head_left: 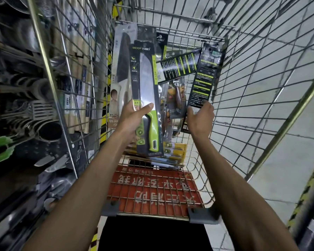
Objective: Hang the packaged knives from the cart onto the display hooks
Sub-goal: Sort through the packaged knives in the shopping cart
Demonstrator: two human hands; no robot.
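The left hand grips a green-handled knife pack above the cart. Its thumb lies across the front where blade meets handle, and its fingers are tucked behind. The pack stands nearly upright, its hang tab at the far end and its handle end near the wrist.

To the right, the right hand has its fingers curled round the lower part of a black pack, which is turned to show its printed back and tilts up toward the cart's far right corner.

Between and below the two hands, more packs lie in the basket: a dark-bladed knife pack leaning on the left wall, another back-side pack and a wooden-handled one. Kitchen utensils hang on the left, outside the cart.
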